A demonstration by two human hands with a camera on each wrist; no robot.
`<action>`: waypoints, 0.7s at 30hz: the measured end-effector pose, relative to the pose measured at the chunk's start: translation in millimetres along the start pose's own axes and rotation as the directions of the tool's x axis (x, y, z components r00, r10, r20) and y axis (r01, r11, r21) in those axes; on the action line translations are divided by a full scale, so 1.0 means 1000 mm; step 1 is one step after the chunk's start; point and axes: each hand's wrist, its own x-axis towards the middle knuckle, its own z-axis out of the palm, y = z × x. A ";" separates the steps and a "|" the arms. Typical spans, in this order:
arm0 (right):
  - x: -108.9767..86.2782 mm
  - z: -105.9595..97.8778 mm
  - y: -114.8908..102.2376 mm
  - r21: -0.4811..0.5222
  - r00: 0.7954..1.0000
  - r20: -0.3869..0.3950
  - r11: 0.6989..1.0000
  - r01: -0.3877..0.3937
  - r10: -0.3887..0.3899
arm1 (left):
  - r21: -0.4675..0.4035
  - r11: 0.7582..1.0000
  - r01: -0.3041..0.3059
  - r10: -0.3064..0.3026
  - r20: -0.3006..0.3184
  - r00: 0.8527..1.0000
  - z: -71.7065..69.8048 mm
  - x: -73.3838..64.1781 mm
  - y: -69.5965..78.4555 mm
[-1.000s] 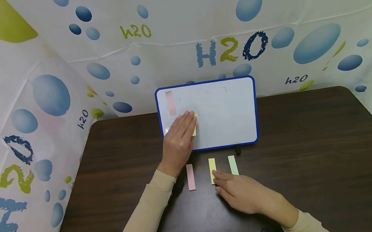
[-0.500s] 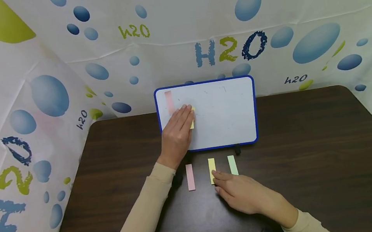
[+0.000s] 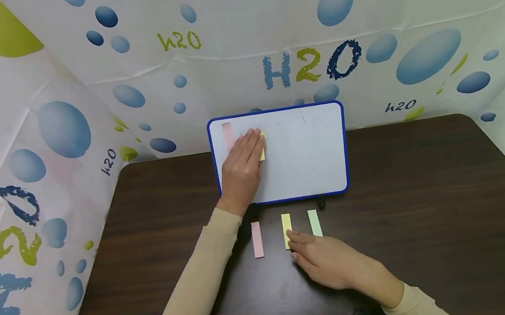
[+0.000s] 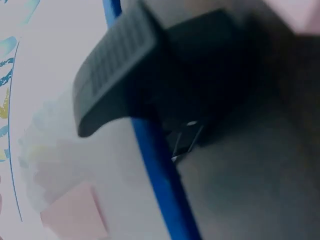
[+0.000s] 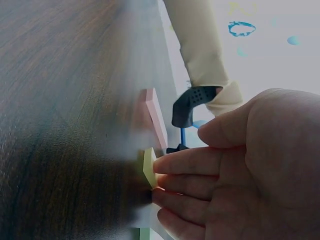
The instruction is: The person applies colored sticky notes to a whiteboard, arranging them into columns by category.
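Note:
In the head view, my left hand [image 3: 242, 165] reaches over the white board [image 3: 305, 161], its fingers straight and close together. A yellow sticky strip [image 3: 262, 146] shows at the edge of those fingers, against the board; the hand hides the rest of it. To the left, a pink strip [image 3: 228, 135] is stuck near the board's upper left corner, partly covered. My right hand [image 3: 328, 259] touches the yellow sticky-note pad [image 3: 287, 225] on the table with outstretched fingertips. The right wrist view shows these fingers [image 5: 187, 162] against the yellow pad [image 5: 149, 167].
A pink pad [image 3: 257, 239] lies left of the yellow one, and a green pad [image 3: 315, 222] lies right of it, partly behind my hand. The blue-rimmed board leans upright on the dark table [image 3: 422, 209]. A black clip-like foot [image 3: 321, 201] sits at its lower edge.
My left hand has moved up the board, and the yellow strip has risen with it to nearly level with the pink strip. My right hand stays on the yellow pad.

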 end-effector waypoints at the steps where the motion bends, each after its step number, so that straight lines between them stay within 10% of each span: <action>1: 0.000 0.000 0.000 -0.002 1.000 0.000 1.000 0.001 -0.001 | 0.003 1.000 0.000 0.000 -0.001 1.000 0.000 0.002 -0.001; 21: 0.000 0.002 0.000 -0.008 1.000 -0.011 1.000 0.001 -0.001 | 0.087 0.996 0.036 -0.039 0.037 0.999 0.011 0.020 -0.013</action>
